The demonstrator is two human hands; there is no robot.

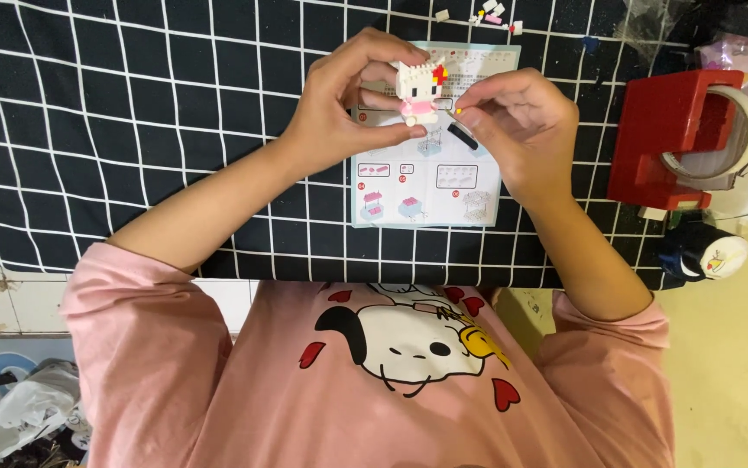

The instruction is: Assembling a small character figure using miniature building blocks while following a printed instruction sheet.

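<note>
White and pink bricks make up the small block figure (pixel 415 89) that I see from the head camera, a cat-like character with a red bow on one ear. My left hand (pixel 339 95) is curled around it, thumb below its feet and fingers over the top of its head, holding it upright above the instruction sheet (pixel 430 186). My right hand (pixel 517 121) sits just beside the figure, fingers pinched narrow on a tiny yellow piece (pixel 459 110) close to the figure's side; a short black tool (pixel 462 136) pokes out beneath those fingers, and I cannot tell how it is held.

The sheet lies flat on a black cloth with a white grid (pixel 131 113). Near the cloth's far edge lie a few loose small bricks (pixel 488 13), well apart from both hands. To the right stands a red tape dispenser (pixel 677 130) with a roll of clear tape in it. Pink sleeves (pixel 144 347) cover my upper arms.
</note>
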